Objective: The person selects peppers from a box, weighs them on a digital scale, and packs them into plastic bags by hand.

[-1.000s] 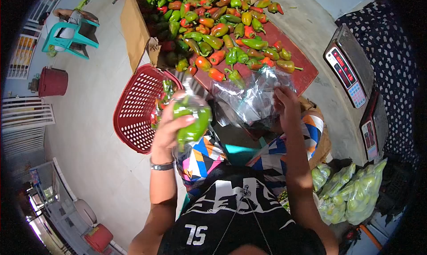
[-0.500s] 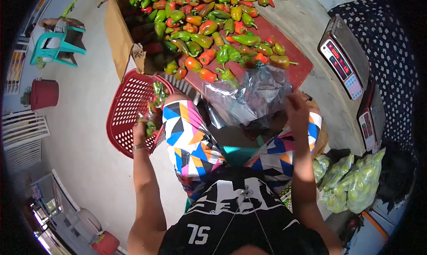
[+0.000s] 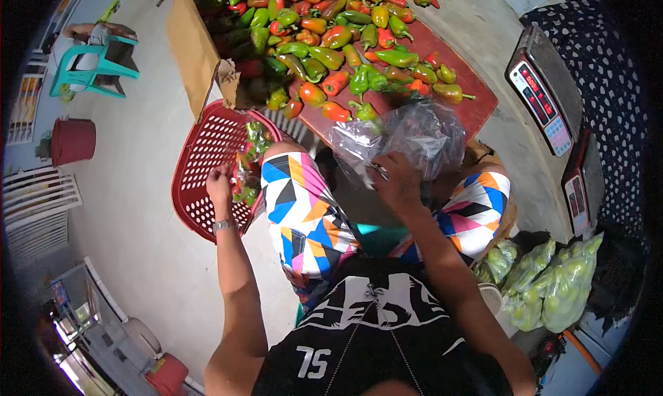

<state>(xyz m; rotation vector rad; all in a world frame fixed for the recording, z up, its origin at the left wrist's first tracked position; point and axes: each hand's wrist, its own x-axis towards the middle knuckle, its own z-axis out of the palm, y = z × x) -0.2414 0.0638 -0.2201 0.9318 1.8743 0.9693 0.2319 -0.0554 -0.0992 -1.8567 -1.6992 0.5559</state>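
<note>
The left hand [image 3: 219,185], left of centre, is in the basket [image 3: 197,220] beside bagged peppers [image 3: 247,171]; the right hand [image 3: 397,175], at centre, is at clear bags [image 3: 431,140]. I cannot tell either grip. Loose peppers [image 3: 337,36] cover the table [image 3: 473,112], upper centre. Filled bags [image 3: 570,289] sit lower right.

Crumpled clear bags [image 3: 429,142], bagged peppers [image 3: 253,162] in basket [image 3: 195,204]

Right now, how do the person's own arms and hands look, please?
The left hand and right hand are both ungloved. No sleeves cover the forearms. A silvery band circles the left wrist; none is visible on the right.
</note>
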